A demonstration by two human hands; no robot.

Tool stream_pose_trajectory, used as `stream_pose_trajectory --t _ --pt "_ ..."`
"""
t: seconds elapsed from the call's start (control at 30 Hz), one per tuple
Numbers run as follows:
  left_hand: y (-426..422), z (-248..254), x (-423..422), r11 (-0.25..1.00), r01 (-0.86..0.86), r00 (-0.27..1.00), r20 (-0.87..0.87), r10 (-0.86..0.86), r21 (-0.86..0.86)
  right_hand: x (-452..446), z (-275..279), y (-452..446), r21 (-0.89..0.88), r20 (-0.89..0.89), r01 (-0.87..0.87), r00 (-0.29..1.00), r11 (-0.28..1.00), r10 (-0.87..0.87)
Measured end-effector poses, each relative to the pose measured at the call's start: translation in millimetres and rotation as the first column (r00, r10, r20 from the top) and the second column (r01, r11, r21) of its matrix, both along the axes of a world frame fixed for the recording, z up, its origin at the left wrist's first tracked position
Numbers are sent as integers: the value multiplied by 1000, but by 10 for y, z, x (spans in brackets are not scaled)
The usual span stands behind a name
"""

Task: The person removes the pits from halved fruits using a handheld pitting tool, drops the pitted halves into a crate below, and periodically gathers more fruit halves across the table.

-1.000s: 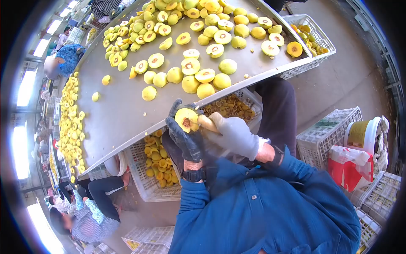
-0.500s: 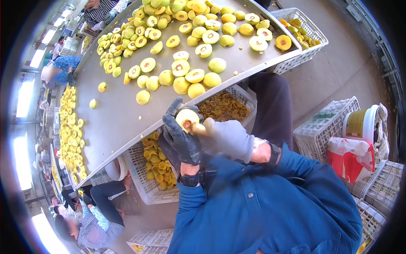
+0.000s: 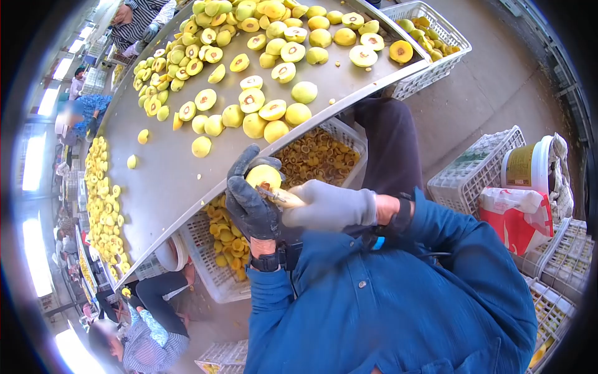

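Observation:
My left hand [image 3: 250, 204], in a dark glove, is closed around a halved yellow peach [image 3: 260, 176] with its cut face and brown centre showing. My right hand [image 3: 333, 207], in a grey glove, grips a small pitting knife [image 3: 288, 199] with a pale handle. Its thin metal tip meets the peach at the brown centre; how deep it sits I cannot tell. Both hands are just off the near edge of the metal table [image 3: 168, 181], where many peach halves [image 3: 251, 100] lie cut side up or down.
Below the table edge, one crate holds brown-centred scraps [image 3: 321, 159] and another white crate [image 3: 208, 274] holds yellow halves. A fruit-filled crate [image 3: 458, 56] stands far right. Stacked crates [image 3: 479, 171], a white bucket [image 3: 526, 171] and a red-white bag [image 3: 514, 218] are at right. Co-workers [image 3: 152, 343] sit along the left.
The peach half has tilted in my left hand, and the knife's metal tip now shows against its centre. My right hand has shifted left and lower. The whole view has moved slightly.

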State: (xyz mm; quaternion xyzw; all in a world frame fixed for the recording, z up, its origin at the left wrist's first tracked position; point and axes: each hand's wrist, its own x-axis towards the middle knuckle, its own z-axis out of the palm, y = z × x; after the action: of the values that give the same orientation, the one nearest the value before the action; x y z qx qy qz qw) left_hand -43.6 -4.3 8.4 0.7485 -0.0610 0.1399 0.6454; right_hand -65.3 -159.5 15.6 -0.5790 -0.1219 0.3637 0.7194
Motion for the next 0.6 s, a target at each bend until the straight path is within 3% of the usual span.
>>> stream_pose_trajectory --t 0.07,0.13,0.2,0.27,0.3,0.37,0.4,0.47,0.5,0.57,0.6 --pt "-19 74 -9 983 111 994 33 -107 -150 -12 83 -85 242 -324 -113 927 964 190" --pt "1 151 0 975 205 979 20 -204 -80 -45 -28 -121 481 -496 -126 777 868 388" --pt "65 321 38 933 354 935 -15 -353 60 -54 30 -154 276 -228 -184 941 943 250" --pt "164 374 151 845 502 865 -103 -491 187 -5 -36 -182 27 123 -172 978 985 168" --pt "192 377 160 786 568 823 -153 -547 244 33 -127 -164 -33 39 -228 973 973 230" --pt "102 130 107 890 434 880 -145 -452 -139 8 -139 -103 288 -117 -197 964 937 239" --pt "30 45 69 881 330 904 -156 -399 -340 -13 -278 -19 386 -199 -169 945 907 261" --pt "-14 -125 67 715 78 912 -240 -332 -694 -13 -548 174 565 -344 -93 877 820 337" --pt "-35 -203 104 663 -69 929 -291 -230 -745 -34 -569 159 545 -318 -80 901 835 294" --pt "37 -298 130 706 -141 951 -293 -98 -694 -20 -343 28 513 -254 -51 945 857 208" --pt "137 -368 120 793 -147 963 -268 -21 -592 39 -525 -103 630 -386 -77 832 773 398"
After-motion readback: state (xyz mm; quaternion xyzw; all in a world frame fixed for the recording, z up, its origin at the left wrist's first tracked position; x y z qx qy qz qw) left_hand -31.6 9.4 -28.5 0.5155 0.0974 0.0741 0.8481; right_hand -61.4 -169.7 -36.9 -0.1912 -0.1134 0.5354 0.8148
